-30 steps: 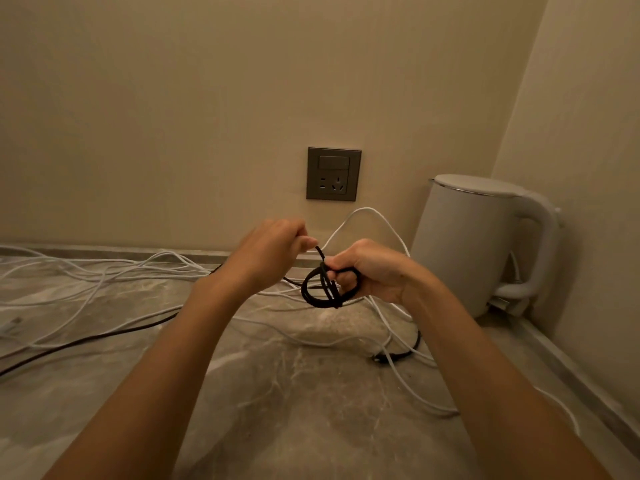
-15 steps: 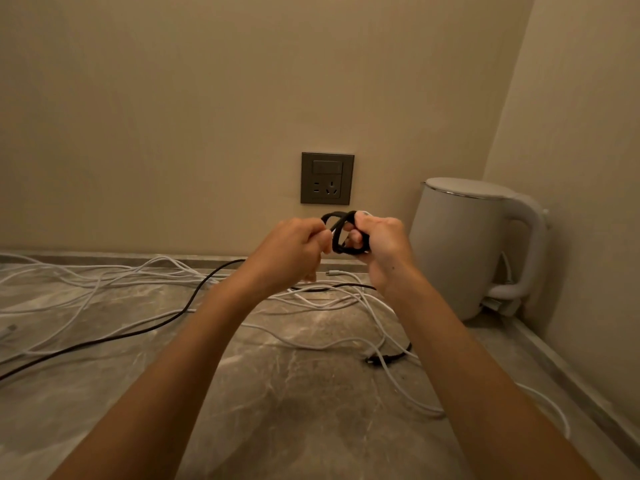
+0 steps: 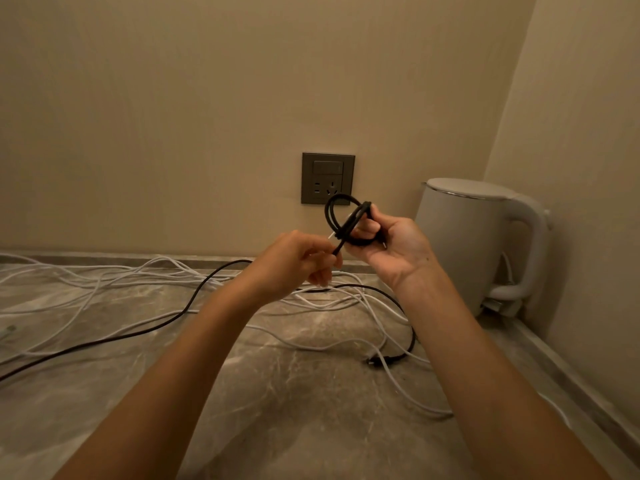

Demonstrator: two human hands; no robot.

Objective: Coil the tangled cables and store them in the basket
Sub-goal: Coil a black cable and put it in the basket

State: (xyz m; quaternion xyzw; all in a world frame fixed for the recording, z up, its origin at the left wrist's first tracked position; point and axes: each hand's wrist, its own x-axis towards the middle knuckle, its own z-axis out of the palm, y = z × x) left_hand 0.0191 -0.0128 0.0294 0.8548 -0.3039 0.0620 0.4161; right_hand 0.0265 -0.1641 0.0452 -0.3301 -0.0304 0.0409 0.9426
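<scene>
A small coil of black cable [image 3: 335,212] sits in my right hand [image 3: 391,247], held up in front of the wall socket with thumb and fingers curled round its loops. My left hand [image 3: 301,261] pinches the black strand just below the coil. From there the black cable [image 3: 145,332] trails down and runs left across the marble counter. A tangle of white cables [image 3: 104,282] spreads over the counter. A second black cable end with a plug [image 3: 388,360] lies to the right under my right forearm. No basket is in view.
A white electric kettle [image 3: 471,244] stands in the right corner against the side wall. A grey wall socket [image 3: 327,168] sits on the back wall. The marble counter [image 3: 294,410] has a raised edge at the back and right.
My right hand has turned palm-up and dropped slightly with the coil. My left hand moved down and away from it, drawing the strand out below the coil.
</scene>
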